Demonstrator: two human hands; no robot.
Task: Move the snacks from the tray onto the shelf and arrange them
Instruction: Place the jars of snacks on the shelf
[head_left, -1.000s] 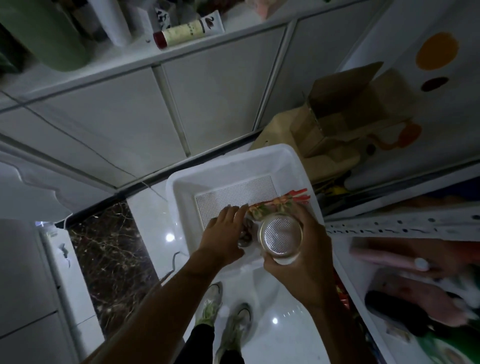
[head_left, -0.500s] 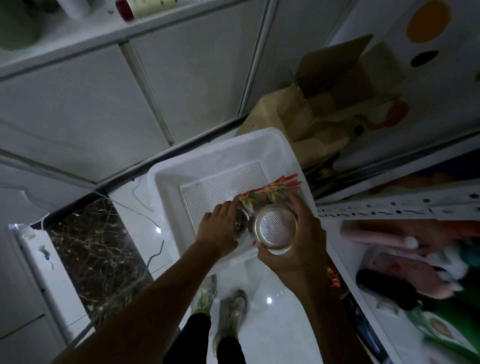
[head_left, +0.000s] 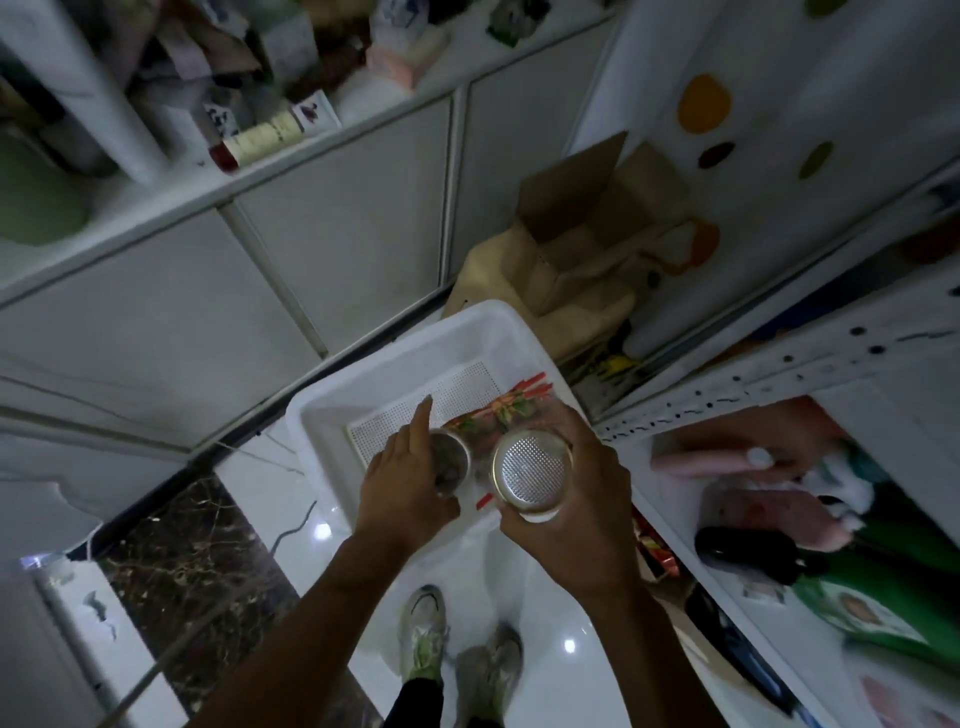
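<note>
From my feed, the white tray (head_left: 363, 395) sits on the glossy floor just below centre, and both hands are working over its near edge, close together but not touching each other. My left hand (head_left: 410, 488) is wrapped round a small tin (head_left: 451, 461), with its index finger sticking out straight toward 12 o'clock over the tray's perforated base. My right hand (head_left: 569, 512), just at 3 o'clock of the left, grips a larger tin (head_left: 530, 467) whose dimpled silver end faces the camera. I cannot tell whether either tin rests on the tray or is lifted clear of it. Behind the two tins, toward 12 o'clock, a snack packet (head_left: 501, 415) printed in red, orange and green lies against the tray's right wall. The shelf (head_left: 779, 371) runs along the 3 to 4 o'clock side, with a perforated white rail at its edge. Pink packets (head_left: 727, 462), a dark bottle (head_left: 743, 553) and a green packet (head_left: 883, 597) lie on it, all rather blurred. At 1 o'clock an open cardboard box (head_left: 571, 208) stands beyond the tray, white cabinet doors (head_left: 337, 249) fill the 11 o'clock side, and a pair of shoes (head_left: 423, 636) shows at 6 o'clock.
</note>
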